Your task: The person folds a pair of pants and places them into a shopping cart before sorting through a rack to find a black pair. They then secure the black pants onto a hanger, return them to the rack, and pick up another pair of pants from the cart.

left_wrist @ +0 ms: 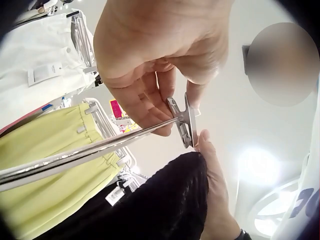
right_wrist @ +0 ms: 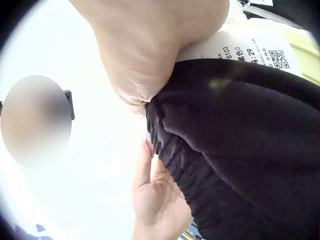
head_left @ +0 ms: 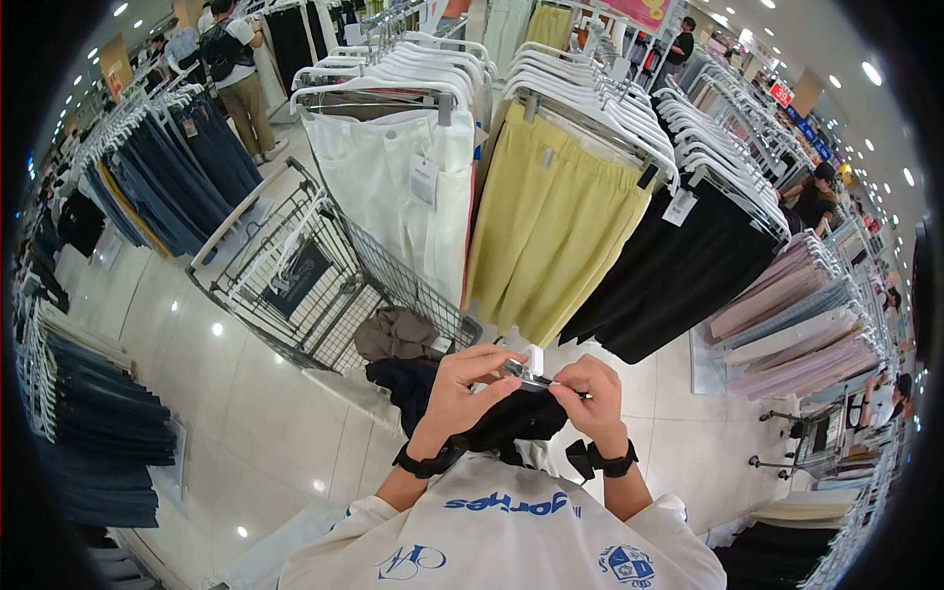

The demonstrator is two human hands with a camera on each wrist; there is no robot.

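In front of the chest, my left hand [head_left: 462,391] pinches a metal hanger clip [left_wrist: 185,122] between thumb and fingers. The clip sits on a shiny hanger bar [left_wrist: 90,156] that runs off to the left of the left wrist view. My right hand [head_left: 594,395] pinches the gathered waistband of a black garment [right_wrist: 225,135]. Its top edge comes right up to the lower end of the clip. A white printed tag [right_wrist: 250,52] shows behind the garment in the right wrist view. Folds of cloth hide the tips of the right fingers there.
A wire shopping cart [head_left: 369,261] stands ahead to the left, with a brown garment [head_left: 398,334] in it. Racks beyond hold white trousers [head_left: 388,187], yellow trousers [head_left: 556,216] and black trousers [head_left: 678,265]. Jeans [head_left: 98,413] hang at left, pink garments [head_left: 777,295] at right.
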